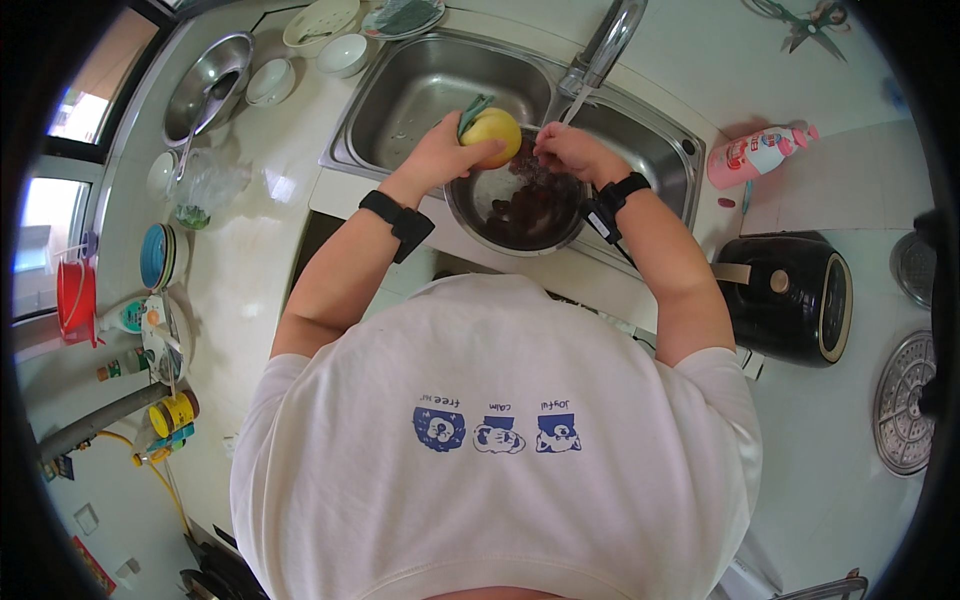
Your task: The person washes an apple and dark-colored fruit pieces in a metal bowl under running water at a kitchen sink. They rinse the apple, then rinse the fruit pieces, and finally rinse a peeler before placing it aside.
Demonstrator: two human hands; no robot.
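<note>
My left hand [450, 150] grips a round yellow fruit [493, 137] and a small green item [475, 112] above the near rim of the left sink basin [442, 75]. Below and between my hands, a round steel bowl [469, 206] holds water and several dark red pieces [529, 206] that look like dried fruit. My right hand [574, 152] is over the bowl's far right side, fingers curled and close together; whether they pinch something cannot be told. Water runs from the chrome faucet [606, 45] beside my right fingers.
White bowls [343, 55], a steel basin [206, 86] with a ladle and a plastic bag [210, 180] are on the left counter. At right lie a pink bottle [754, 156] and a black air fryer [784, 296]. Scissors [806, 26] are at the upper right.
</note>
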